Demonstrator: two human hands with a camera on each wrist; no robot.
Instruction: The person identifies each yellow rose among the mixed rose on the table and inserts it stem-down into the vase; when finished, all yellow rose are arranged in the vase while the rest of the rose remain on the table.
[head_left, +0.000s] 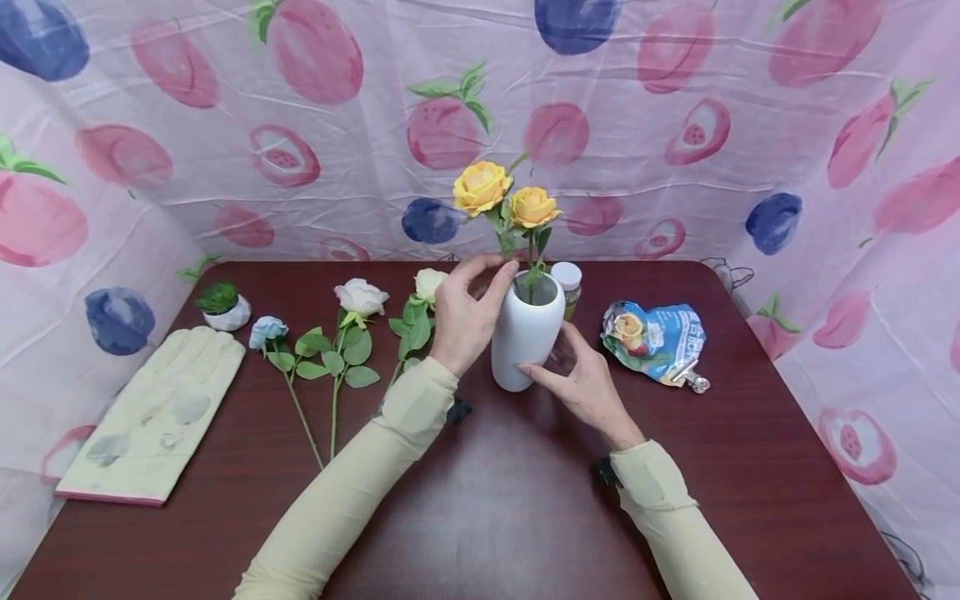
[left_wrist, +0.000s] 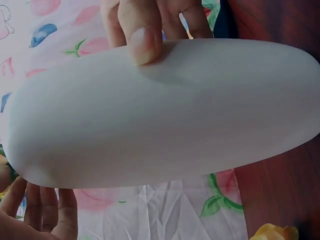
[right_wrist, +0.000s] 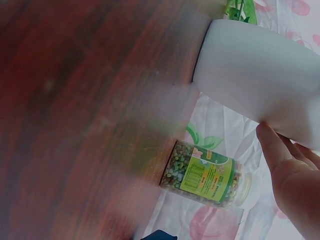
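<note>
A tall white vase (head_left: 525, 342) stands on the table, tilted slightly. Two yellow roses rise above its mouth, a left one (head_left: 482, 187) and a right one (head_left: 534, 207) whose stem is inside. At the rim, my left hand (head_left: 467, 317) pinches the left rose's stem between thumb and index finger; the exact contact is partly hidden. My right hand (head_left: 581, 383) grips the vase low on its right side, its thumb (left_wrist: 145, 47) on the near face and the fingers (right_wrist: 270, 142) round the back. Behind the vase is a white-capped jar (right_wrist: 205, 175) of coloured granules.
Left of the vase lie a white rose (head_left: 362, 297), a second white rose (head_left: 429, 284) and a blue flower (head_left: 267, 332). Further left are cream gloves (head_left: 161, 408) and a small potted plant (head_left: 222, 307). A blue packet (head_left: 660, 337) with a metal clip lies right.
</note>
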